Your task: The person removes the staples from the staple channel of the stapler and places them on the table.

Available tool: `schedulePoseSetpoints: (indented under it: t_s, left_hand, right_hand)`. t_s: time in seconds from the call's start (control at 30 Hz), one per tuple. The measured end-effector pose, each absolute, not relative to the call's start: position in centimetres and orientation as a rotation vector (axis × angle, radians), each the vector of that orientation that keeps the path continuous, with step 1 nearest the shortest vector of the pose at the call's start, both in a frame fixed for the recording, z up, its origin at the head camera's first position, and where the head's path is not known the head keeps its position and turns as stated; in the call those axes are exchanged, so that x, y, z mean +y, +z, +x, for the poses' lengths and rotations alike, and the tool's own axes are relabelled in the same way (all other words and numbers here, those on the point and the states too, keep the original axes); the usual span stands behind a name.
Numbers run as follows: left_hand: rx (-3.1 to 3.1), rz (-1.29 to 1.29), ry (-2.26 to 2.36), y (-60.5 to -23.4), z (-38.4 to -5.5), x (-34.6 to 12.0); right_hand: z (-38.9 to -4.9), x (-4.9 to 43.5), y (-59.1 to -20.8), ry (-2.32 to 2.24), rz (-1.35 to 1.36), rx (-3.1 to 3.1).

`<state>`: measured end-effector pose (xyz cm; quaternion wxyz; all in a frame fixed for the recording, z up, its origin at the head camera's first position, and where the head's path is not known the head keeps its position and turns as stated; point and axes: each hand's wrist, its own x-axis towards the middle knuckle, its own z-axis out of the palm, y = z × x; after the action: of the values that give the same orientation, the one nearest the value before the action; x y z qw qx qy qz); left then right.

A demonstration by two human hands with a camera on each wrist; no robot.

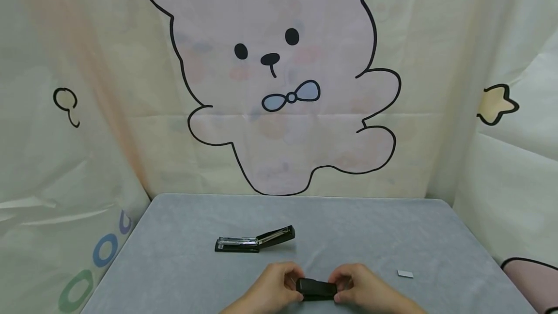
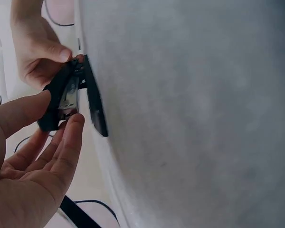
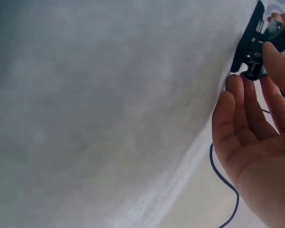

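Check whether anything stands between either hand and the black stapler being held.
Nothing visible does: the left hand and right hand grip the black stapler directly, at opposite ends. The wide-open stapler lies apart, farther back on the table.

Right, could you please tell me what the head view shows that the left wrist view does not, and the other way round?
Only the head view shows the opened stapler farther back, the small pale strip, possibly staples, and the cartoon animal printed on the backdrop.

Only the left wrist view shows the metal inside the held stapler.

Both show that stapler, the left hand and right hand gripping it, and the grey tablecloth.
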<state>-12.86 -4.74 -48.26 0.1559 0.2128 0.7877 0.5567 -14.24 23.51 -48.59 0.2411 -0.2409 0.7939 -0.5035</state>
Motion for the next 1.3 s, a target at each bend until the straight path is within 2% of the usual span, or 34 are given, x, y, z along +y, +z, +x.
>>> schedulePoseSetpoints:
  t_s: [0.23, 0.5, 0.97, 1.3]
  left_hand:
    - [2.319, 0.534, 1.503, -46.9, -13.6, -5.5]
    - [2.283, 0.318, 1.586, -47.0, -13.8, -5.6]
    - [2.436, 0.347, 1.458, -49.0, -12.9, -5.7]
    - [2.506, 0.298, 1.301, -48.9, -13.0, -5.2]
  right_hand:
    - [-14.8, 23.2, -48.3, -1.303, -0.771, 2.255]
    - [-14.5, 20.9, -46.9, -1.290, -0.732, 2.317]
    - [-14.3, 18.6, -47.4, -1.368, -0.765, 2.282]
    - [-14.4, 18.4, -47.7, -1.418, -0.753, 2.242]
